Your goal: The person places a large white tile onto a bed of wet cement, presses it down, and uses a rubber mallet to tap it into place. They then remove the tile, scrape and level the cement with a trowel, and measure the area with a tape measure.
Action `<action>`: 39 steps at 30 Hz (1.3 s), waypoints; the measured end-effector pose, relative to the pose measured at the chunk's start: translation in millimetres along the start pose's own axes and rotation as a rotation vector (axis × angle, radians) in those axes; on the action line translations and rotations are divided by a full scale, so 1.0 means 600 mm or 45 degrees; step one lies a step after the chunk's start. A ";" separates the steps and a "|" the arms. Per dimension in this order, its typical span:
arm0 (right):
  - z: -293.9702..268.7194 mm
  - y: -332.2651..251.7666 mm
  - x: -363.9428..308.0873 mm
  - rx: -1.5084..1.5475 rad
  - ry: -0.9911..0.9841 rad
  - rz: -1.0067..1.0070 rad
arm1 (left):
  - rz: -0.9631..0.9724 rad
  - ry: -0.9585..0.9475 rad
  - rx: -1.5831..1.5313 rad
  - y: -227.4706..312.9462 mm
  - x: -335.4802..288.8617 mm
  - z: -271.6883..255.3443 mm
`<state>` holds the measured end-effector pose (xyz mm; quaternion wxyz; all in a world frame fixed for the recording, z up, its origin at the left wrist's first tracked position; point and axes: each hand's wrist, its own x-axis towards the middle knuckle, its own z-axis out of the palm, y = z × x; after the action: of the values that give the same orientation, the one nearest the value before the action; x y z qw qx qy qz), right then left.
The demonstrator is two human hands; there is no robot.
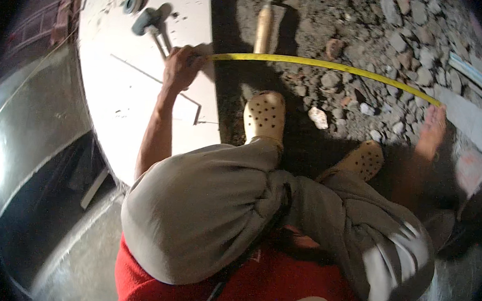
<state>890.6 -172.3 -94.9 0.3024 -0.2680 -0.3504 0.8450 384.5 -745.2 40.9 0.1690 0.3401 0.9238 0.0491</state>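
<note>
A yellow tape measure [316, 62] stretches across in front of me, its blade bowing slightly over the rubble. My left hand [183, 68] is closed around one end, above the right edge of a white board [143, 97]; whether the case is inside the fist is hidden. Out to the right, my right hand [434, 125] pinches the other end, beside a grey slab. A dark-headed mallet [144, 22] lies on the board, its handle running toward my left hand. Thin dark lines, perhaps a square [198, 113], show on the board near my left forearm.
Loose stones [397, 78] cover the ground ahead and right. A light wooden handle [263, 30] lies beyond the tape. My feet in cream clogs [265, 115] stand below it. A round grey-blue object [131, 4] sits at the board's far end. Long pale strips [480, 84] lie far right.
</note>
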 end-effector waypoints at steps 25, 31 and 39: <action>0.030 0.031 0.037 -0.280 0.541 0.041 | -0.347 0.041 0.016 0.028 -0.040 -0.012; 0.085 0.040 0.006 -0.322 0.619 -0.044 | 0.270 -0.079 0.009 -0.049 -0.012 0.024; 0.161 0.051 0.009 -0.195 0.892 -0.134 | 0.103 -0.059 -0.050 -0.104 -0.026 0.038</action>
<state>812.9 -227.9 -60.2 0.4262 -0.5447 -0.3012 0.6565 365.4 -803.7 11.2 0.1947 0.3747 0.9041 0.0660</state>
